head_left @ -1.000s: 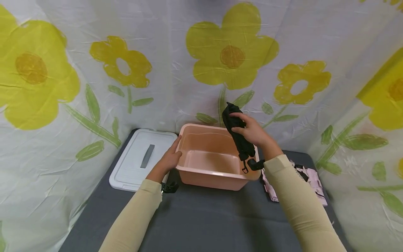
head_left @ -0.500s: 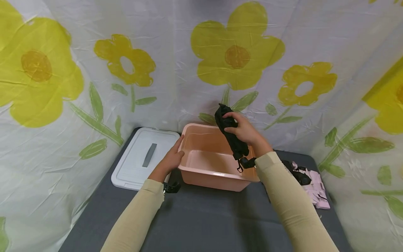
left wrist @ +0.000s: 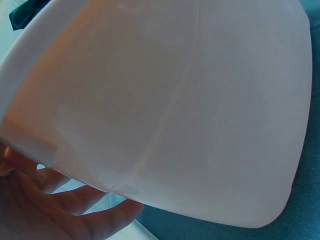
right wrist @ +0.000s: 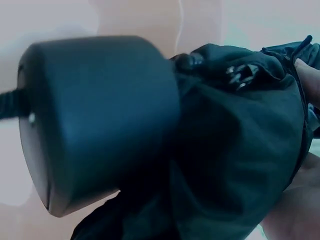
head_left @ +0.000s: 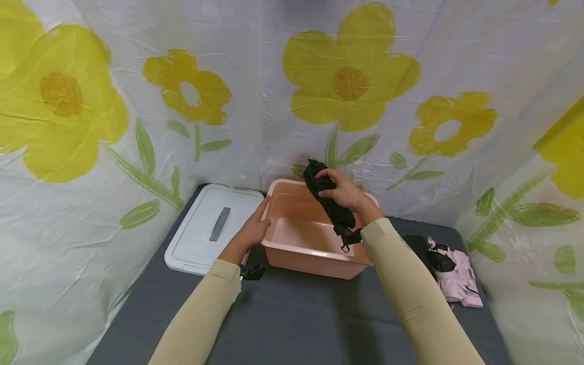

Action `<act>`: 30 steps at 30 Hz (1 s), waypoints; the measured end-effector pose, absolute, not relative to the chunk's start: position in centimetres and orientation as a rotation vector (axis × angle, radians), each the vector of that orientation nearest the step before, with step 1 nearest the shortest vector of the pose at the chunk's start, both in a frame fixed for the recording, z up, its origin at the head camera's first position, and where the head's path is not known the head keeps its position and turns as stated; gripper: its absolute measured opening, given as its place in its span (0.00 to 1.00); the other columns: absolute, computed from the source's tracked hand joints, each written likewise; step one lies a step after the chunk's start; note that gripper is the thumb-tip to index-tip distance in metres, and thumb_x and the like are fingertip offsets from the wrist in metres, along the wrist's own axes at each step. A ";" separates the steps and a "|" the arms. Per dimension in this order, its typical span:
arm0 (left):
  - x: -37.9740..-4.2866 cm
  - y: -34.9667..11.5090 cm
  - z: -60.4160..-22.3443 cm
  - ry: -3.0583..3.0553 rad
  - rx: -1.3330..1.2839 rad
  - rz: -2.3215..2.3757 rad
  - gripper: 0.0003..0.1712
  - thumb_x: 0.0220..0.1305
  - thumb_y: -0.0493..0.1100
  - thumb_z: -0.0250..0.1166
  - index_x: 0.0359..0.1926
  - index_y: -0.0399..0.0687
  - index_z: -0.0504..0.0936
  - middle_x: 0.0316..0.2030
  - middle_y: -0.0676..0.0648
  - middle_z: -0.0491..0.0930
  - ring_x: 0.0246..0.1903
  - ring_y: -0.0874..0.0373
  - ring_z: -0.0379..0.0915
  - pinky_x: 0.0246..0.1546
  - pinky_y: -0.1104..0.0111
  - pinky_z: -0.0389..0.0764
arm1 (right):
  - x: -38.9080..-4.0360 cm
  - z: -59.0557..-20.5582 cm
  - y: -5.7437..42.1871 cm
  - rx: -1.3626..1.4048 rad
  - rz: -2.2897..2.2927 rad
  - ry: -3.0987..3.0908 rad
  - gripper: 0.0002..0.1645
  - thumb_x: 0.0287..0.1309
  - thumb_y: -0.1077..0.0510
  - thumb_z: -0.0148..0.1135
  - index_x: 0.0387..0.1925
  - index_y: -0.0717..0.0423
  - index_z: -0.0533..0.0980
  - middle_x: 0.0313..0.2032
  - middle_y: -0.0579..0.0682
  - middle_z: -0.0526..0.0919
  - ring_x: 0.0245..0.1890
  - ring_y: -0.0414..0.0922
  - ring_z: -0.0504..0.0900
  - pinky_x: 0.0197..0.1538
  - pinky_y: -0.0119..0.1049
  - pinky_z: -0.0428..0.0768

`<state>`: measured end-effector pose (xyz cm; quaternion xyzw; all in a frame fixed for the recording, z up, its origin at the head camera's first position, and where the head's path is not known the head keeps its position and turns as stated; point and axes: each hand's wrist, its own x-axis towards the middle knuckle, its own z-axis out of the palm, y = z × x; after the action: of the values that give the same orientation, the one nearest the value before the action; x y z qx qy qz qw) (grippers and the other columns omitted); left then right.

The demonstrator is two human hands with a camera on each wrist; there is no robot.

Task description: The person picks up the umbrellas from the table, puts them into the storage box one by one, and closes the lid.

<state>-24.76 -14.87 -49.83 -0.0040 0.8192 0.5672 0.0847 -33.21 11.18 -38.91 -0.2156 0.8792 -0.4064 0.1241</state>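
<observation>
A black folding umbrella (head_left: pixel 336 212) hangs tilted over the right half of a peach plastic basin (head_left: pixel 315 259), its handle and wrist strap pointing down. My right hand (head_left: pixel 347 192) grips it around the folded cloth from above. Close up in the right wrist view are the umbrella's rounded handle (right wrist: pixel 100 120) and loose fabric. At the basin's left side, my left hand (head_left: pixel 253 228) holds the rim, thumb over the edge. The left wrist view shows its fingers (left wrist: pixel 112 217) against the outside of the basin wall (left wrist: pixel 175 110).
A white lid (head_left: pixel 191 241) with a grey handle lies left of the basin. To the right, folded pink cloth (head_left: pixel 463 284) and black items (head_left: pixel 441 261) lie partly behind my right sleeve. A flower-printed curtain (head_left: pixel 255 101) closes in the dark grey table (head_left: pixel 292 319).
My right hand has carried the umbrella leftward and slightly lower over the basin. More of the pink cloth and black items now shows on the right. My left hand stays at the rim.
</observation>
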 end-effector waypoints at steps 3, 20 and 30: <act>-24.7 -14.9 -49.7 2.442 -0.011 1.695 0.40 0.69 0.38 0.44 0.76 0.72 0.43 0.77 0.44 0.46 0.73 0.44 0.49 0.69 0.47 0.56 | -33.0 -38.9 10.6 -0.610 -1.190 2.509 0.26 0.58 0.63 0.64 0.58 0.50 0.71 0.70 0.58 0.62 0.65 0.58 0.67 0.53 0.52 0.77; -24.7 -15.0 -49.6 2.461 -0.013 1.674 0.40 0.69 0.40 0.44 0.76 0.72 0.44 0.76 0.44 0.47 0.73 0.43 0.49 0.70 0.47 0.56 | -33.9 -41.1 8.3 -0.621 -1.146 2.337 0.26 0.54 0.67 0.65 0.56 0.51 0.72 0.63 0.60 0.67 0.50 0.56 0.78 0.44 0.42 0.81; -24.5 -14.9 -49.5 2.439 -0.036 1.663 0.39 0.71 0.41 0.44 0.75 0.76 0.43 0.77 0.46 0.46 0.74 0.44 0.46 0.70 0.46 0.54 | -34.5 -42.7 7.4 -0.652 -1.097 2.295 0.25 0.53 0.69 0.65 0.54 0.53 0.74 0.62 0.60 0.68 0.48 0.54 0.77 0.42 0.40 0.81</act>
<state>-24.50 -14.92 -49.48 -0.0123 0.8224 0.5608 0.0944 -34.50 7.35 -42.72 -0.2402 0.8451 -0.4039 0.2550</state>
